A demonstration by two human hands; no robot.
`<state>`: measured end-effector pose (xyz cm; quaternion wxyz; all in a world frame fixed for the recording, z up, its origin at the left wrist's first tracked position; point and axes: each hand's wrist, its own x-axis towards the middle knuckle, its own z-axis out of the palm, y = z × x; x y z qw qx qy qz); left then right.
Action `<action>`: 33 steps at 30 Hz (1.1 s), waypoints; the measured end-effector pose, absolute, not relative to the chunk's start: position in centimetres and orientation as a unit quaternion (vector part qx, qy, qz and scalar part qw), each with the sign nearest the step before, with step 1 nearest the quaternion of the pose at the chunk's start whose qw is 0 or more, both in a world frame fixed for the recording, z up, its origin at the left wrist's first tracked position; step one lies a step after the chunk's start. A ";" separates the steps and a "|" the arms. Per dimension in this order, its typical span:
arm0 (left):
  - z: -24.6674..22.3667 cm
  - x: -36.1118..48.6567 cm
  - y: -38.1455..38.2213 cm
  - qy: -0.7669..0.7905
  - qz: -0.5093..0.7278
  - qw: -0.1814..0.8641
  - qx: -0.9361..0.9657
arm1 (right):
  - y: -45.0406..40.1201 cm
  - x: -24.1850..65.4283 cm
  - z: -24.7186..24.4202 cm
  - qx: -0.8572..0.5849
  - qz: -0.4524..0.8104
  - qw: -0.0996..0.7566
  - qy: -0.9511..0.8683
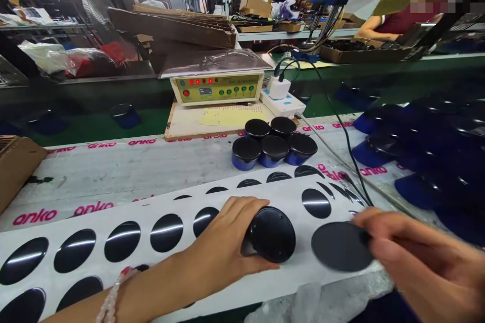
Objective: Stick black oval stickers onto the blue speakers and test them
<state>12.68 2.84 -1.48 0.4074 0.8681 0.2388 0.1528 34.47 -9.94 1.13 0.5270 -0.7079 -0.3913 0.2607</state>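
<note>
My left hand (231, 237), with a beaded bracelet at the wrist, is wrapped round a round black housing (273, 234). Its flat face, with small screw holes near the rim, points up toward me. Pinched by its edge in my right hand (413, 247) is a dark grey round sticker (339, 246), held just right of the housing and apart from it. That hand is slightly blurred. Beneath both hands lies a white backing sheet (151, 275) carrying rows of glossy black round stickers (166, 232).
Several blue-sided round units with black tops (275, 147) stand together behind the sheet. More blue units (428, 136) crowd the right. A control box (217, 88) and white power strip (282, 103) sit at the back, with cables (341, 116) running forward. A person (394, 25) sits across the line.
</note>
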 end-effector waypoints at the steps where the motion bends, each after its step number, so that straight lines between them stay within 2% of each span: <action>1: -1.5 12.7 2.8 0.237 0.154 0.408 0.868 | -9.0 33.4 0.8 -0.678 0.311 0.543 -0.386; 5: -1.6 12.8 2.8 0.235 0.151 0.408 0.869 | -6.4 30.5 -1.5 -0.597 0.446 0.560 -0.360; 11: -1.6 12.9 2.9 0.220 0.165 0.390 0.879 | -6.7 30.1 -3.0 -0.588 0.478 0.560 -0.335; 26: -1.6 12.8 2.9 0.223 0.165 0.390 0.878 | -6.2 29.4 -1.2 -0.650 0.343 0.535 -0.417; 33: -1.5 12.9 2.7 0.229 0.163 0.382 0.880 | -6.0 28.9 -1.3 -0.665 0.317 0.532 -0.417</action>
